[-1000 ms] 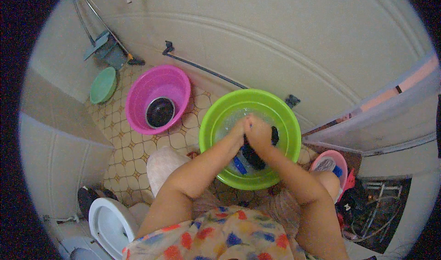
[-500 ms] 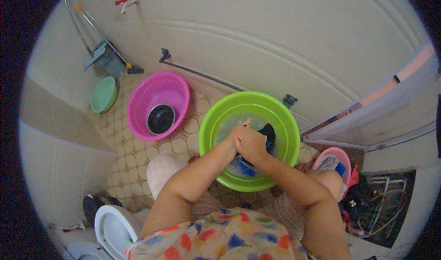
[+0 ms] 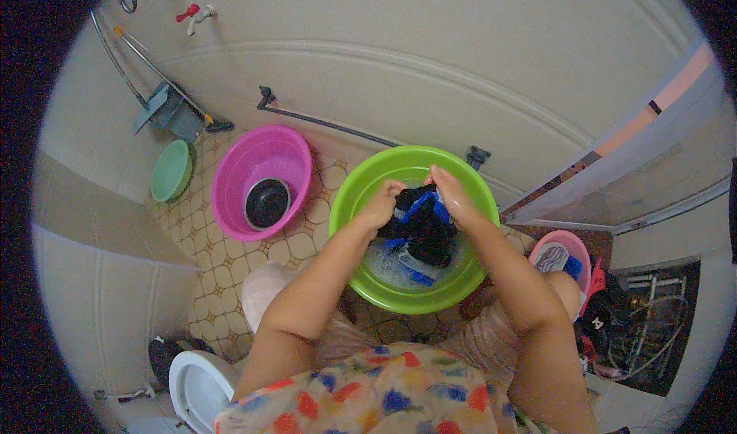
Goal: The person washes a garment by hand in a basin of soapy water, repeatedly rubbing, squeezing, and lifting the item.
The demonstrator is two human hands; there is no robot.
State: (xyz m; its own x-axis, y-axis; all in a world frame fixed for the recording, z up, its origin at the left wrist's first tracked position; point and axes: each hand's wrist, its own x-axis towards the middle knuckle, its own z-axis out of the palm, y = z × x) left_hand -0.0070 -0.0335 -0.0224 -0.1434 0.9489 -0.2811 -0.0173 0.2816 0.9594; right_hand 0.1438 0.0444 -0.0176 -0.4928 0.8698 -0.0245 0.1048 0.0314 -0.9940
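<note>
Between my knees stands a large lime-green basin [image 3: 347, 261] holding soapy water. A wet black garment with bright blue parts [image 3: 430, 231] is held up by its far edge over the basin, and its lower part hangs to the foamy water. My left hand [image 3: 382, 202] is closed on one side of that edge. My right hand [image 3: 451, 194] is closed around the other side, a short distance away. The bunched cloth hides some of the fingertips. A blue piece of cloth [image 3: 421, 279] shows in the suds nearer to me.
A pink basin [image 3: 223, 177] with a dark round pan [image 3: 267, 204] stands left, beyond it a small green basin [image 3: 170, 171]. At right is a smaller pink basin [image 3: 585, 261] with cloths. A toilet [image 3: 178, 380] stands lower left; a pipe [image 3: 330, 123] runs along the wall.
My hands were clasped together over the basin; now they are apart. The black and blue garment has been lifted and spread between them.
</note>
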